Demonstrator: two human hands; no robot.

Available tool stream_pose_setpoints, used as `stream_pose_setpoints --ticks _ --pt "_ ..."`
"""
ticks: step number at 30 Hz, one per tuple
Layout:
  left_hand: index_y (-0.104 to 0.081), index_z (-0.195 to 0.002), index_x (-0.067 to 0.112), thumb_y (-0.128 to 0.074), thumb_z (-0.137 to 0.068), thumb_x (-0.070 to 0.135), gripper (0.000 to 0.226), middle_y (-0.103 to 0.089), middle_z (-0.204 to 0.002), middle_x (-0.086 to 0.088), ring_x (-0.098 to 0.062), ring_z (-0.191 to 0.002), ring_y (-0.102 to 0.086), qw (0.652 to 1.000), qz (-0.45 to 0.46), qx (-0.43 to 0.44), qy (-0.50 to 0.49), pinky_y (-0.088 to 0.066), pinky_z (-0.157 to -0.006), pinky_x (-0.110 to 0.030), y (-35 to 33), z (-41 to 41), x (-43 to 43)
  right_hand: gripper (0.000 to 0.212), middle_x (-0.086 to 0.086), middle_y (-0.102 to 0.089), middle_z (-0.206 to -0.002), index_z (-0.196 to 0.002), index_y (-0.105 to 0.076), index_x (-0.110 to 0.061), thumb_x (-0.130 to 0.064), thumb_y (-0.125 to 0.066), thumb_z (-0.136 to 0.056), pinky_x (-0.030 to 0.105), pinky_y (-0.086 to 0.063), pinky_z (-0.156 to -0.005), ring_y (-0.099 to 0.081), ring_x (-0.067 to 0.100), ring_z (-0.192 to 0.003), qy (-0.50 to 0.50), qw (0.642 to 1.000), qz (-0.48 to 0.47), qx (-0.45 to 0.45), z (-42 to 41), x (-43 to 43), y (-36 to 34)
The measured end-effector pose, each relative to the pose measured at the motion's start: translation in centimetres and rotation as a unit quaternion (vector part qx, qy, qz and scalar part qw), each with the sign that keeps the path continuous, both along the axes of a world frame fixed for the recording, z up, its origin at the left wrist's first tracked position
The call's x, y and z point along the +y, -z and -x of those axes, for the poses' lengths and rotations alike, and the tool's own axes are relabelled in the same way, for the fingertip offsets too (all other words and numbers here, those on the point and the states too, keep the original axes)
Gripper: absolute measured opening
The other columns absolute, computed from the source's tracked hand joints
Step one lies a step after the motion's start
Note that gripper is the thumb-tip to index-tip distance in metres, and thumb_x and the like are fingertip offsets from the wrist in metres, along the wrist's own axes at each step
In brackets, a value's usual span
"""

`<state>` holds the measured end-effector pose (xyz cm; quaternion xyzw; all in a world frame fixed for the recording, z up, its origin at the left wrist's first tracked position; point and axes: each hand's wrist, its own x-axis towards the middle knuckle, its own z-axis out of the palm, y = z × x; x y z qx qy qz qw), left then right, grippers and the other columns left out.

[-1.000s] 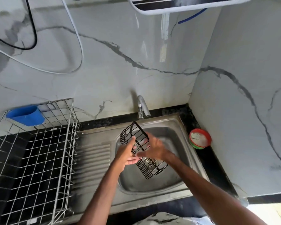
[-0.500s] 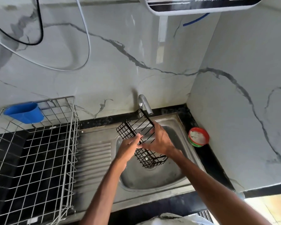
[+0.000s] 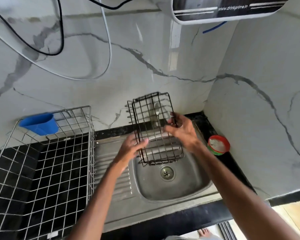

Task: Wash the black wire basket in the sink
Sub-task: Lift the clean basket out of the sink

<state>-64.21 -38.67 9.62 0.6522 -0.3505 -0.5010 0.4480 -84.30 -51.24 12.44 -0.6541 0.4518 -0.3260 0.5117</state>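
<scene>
I hold the black wire basket upright in the air over the back of the steel sink, its top in front of the marble wall. My left hand holds its lower left side, fingers across the wires. My right hand grips the right edge, fingers curled round a wire. The tap shows through the basket's mesh. The drain lies bare below the basket.
A large silver wire dish rack with a blue cup hooked on it stands on the black counter at left. A round red-rimmed tub sits right of the sink. A water purifier and cables hang above.
The basket has been lifted out of the sink bowl and turned from a slant to nearly upright, higher and nearer the wall. Both hands rose with it.
</scene>
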Motion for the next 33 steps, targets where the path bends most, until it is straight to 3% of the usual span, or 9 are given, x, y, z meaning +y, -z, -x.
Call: stream_pose_setpoints --ticks 2,7,10,13,17,24,29,31,33 --pt "-0.055 -0.130 0.033 -0.082 -0.081 0.043 0.057 -0.070 -0.131 0.001 -0.019 -0.117 -0.070 0.997 0.061 -0.028 0.047 -0.059 -0.096 -0.044 -3.3 -1.7 -1.3 0.065 0.005 -0.068 -0.112 -0.132 -0.055 -0.015 -0.019 -0.087 -0.075 0.015 -0.054 -0.076 -0.068 0.017 -0.104 0.011 0.999 0.005 -0.040 -0.7 -0.3 -3.0" --pt "-0.063 -0.124 0.033 -0.079 -0.075 0.036 0.052 -0.076 -0.119 0.003 -0.017 -0.105 -0.074 0.979 0.191 -0.069 0.034 -0.059 -0.083 -0.033 -8.6 -3.6 -3.0 0.065 -0.006 -0.067 -0.111 -0.139 -0.046 -0.027 -0.029 -0.075 -0.080 0.014 -0.054 -0.075 -0.066 0.003 -0.096 0.082 0.984 0.140 -0.080 -2.0 1.4 -7.5" --pt "-0.068 -0.111 0.032 -0.084 -0.076 0.027 0.038 -0.077 -0.105 0.004 -0.015 -0.093 -0.072 0.986 0.127 -0.107 0.030 -0.060 -0.081 -0.033 -3.3 -3.4 -2.4 0.077 -0.010 -0.060 -0.124 -0.150 -0.037 -0.024 -0.032 -0.069 -0.080 0.007 -0.047 -0.085 -0.060 -0.001 -0.111 0.078 0.988 0.131 -0.025 -2.2 4.3 -1.5" --pt "-0.071 -0.097 0.018 -0.087 -0.083 0.024 0.022 -0.073 -0.082 0.008 -0.013 -0.076 -0.068 0.989 0.022 -0.134 0.057 -0.055 -0.069 -0.028 3.2 -2.4 0.1 0.086 -0.003 -0.058 -0.125 -0.153 -0.037 -0.012 -0.039 -0.074 -0.081 -0.001 -0.039 -0.082 -0.054 0.023 -0.130 0.052 0.998 -0.016 0.018 -2.0 6.6 4.5" --pt "-0.065 -0.103 0.014 -0.084 -0.085 0.012 0.026 -0.073 -0.092 0.004 0.000 -0.074 -0.073 0.993 0.032 -0.112 0.030 -0.055 -0.066 -0.015 4.0 -3.2 -0.2 0.093 0.014 -0.061 -0.128 -0.149 -0.041 -0.015 -0.054 -0.071 -0.070 0.007 -0.044 -0.085 -0.058 0.027 -0.114 0.084 0.996 -0.006 0.042 -2.6 6.7 4.1" --pt "-0.056 -0.103 0.032 -0.084 -0.086 0.023 0.035 -0.061 -0.100 0.016 0.003 -0.085 -0.062 0.988 0.036 -0.142 0.037 -0.050 -0.065 -0.010 1.0 -4.5 0.1 0.107 0.009 -0.027 -0.164 -0.161 -0.020 -0.015 -0.056 -0.064 -0.072 0.033 -0.026 -0.117 -0.028 0.020 -0.150 0.057 0.997 -0.004 0.042 -4.0 7.1 1.8" --pt "-0.071 -0.102 0.022 -0.087 -0.073 0.045 0.041 -0.076 -0.102 0.003 -0.023 -0.101 -0.072 0.985 0.000 -0.168 0.032 -0.059 -0.088 -0.036 1.6 -5.7 0.9 0.112 0.012 -0.035 -0.160 -0.160 -0.020 -0.010 -0.064 -0.059 -0.070 0.029 -0.030 -0.107 -0.037 0.023 -0.144 0.038 0.996 -0.007 0.086 -5.0 7.9 0.7" --pt "-0.068 -0.122 0.021 -0.083 -0.065 0.059 0.069 -0.071 -0.121 0.002 -0.019 -0.112 -0.066 0.982 -0.020 -0.185 0.015 -0.055 -0.094 -0.035 1.5 -6.1 1.1 0.105 0.004 -0.048 -0.147 -0.160 -0.020 -0.011 -0.059 -0.062 -0.076 0.031 -0.036 -0.101 -0.047 0.020 -0.132 0.032 0.994 -0.013 0.099 -5.9 7.7 0.3" --pt "-0.064 -0.121 0.020 -0.082 -0.070 0.056 0.066 -0.069 -0.110 0.005 -0.012 -0.099 -0.064 0.978 -0.045 -0.201 -0.008 -0.055 -0.082 -0.025 0.9 -6.3 1.4 0.102 0.003 -0.053 -0.140 -0.160 -0.020 -0.014 -0.060 -0.066 -0.081 0.037 -0.041 -0.102 -0.052 0.016 -0.120 0.030 0.994 -0.001 0.104 -7.0 7.3 0.2"
